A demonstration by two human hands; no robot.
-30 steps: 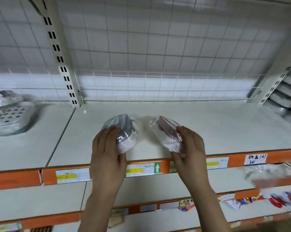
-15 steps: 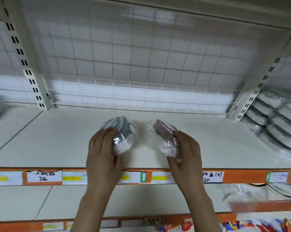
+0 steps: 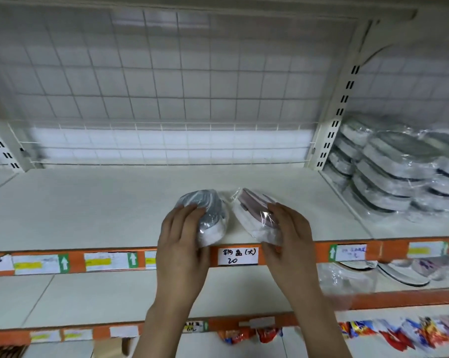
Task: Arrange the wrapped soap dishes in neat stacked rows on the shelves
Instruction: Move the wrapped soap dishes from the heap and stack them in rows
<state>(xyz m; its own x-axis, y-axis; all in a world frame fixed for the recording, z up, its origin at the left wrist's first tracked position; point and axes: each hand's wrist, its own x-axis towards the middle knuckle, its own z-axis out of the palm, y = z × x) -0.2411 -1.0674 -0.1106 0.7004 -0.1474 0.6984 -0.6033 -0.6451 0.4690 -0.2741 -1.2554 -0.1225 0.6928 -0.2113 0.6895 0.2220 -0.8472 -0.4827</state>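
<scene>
A white paper tag [image 3: 238,255] is sitting on the orange front edge of the shelf [image 3: 321,250]. It is showing handwritten Chinese signs, with 大 in brackets, and the number 20 under them. Other tags along this edge are showing green squares with white up arrows [image 3: 64,262]. Their small print is too blurry to read.

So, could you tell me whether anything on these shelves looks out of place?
On the lower shelf, right side, wrapped dishes lie loose and scattered, unlike the neat stacks above. A crumpled clear wrapper lies beside them.
</scene>
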